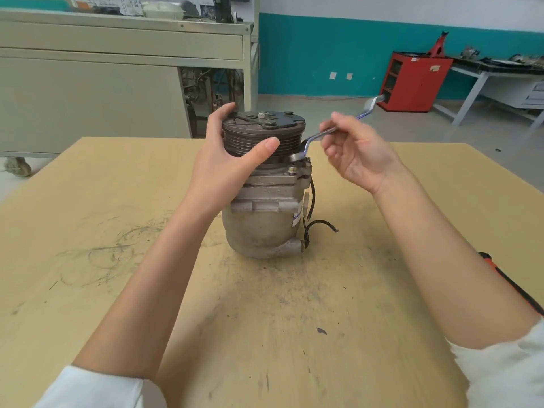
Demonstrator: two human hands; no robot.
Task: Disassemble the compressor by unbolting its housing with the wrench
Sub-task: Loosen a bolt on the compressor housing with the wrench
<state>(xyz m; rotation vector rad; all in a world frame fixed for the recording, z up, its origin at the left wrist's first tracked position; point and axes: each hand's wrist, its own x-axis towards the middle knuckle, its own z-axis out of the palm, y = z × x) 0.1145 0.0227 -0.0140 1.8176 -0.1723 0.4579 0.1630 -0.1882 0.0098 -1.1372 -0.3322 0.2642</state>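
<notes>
1. White sleeves [97, 387] frame the table [88, 201]; the compressor [262, 228] stands upright mid-table.
2. Left hand [232, 160] wraps its pulley [290, 141], steadying it.
3. Right hand [359, 154] pinches the wrench [307, 142], whose shaft runs up and rightward from the flange bolt [292, 169].

A tan, scuffed wooden tabletop [117, 201] carries a grey cast-metal compressor [262, 225] standing upright on its end; dark circular smudges [112, 254] mark the surface left of the compressor; an orange-and-black tool handle [506, 284] lies well to its right, at the table's edge; a small dark chip [321, 331] sits in front of it.
</notes>
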